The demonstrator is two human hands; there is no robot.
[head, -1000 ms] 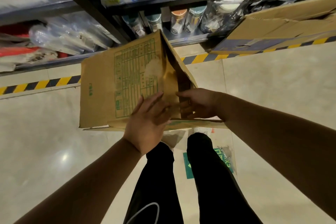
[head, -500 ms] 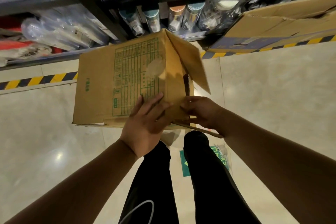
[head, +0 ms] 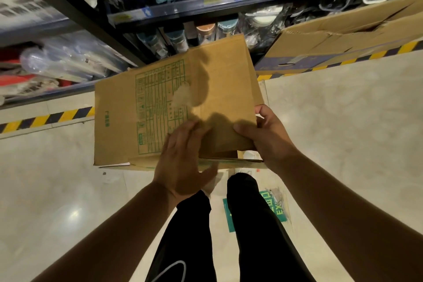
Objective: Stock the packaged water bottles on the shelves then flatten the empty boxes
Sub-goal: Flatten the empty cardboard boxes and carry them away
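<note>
A brown cardboard box [head: 142, 107] with green printed tables is held in front of me, pressed nearly flat, its printed face up. My left hand [head: 183, 162] lies flat on that face near its lower edge, fingers straight. My right hand [head: 267, 135] grips the box's right edge, thumb on top and fingers curled round the side. Packaged water bottles [head: 203, 34] stand on the lower shelf [head: 229, 2] just beyond the box.
Another opened cardboard box [head: 338, 39] lies at the foot of the shelves on the right. A yellow-black hazard stripe [head: 45, 118] runs along the floor by the shelf base. My legs and a green floor sticker [head: 272, 206] are below the box.
The right side panel, which stood up from the box, has folded down flat. My right hand moved from the inner fold out to the box's right edge.
</note>
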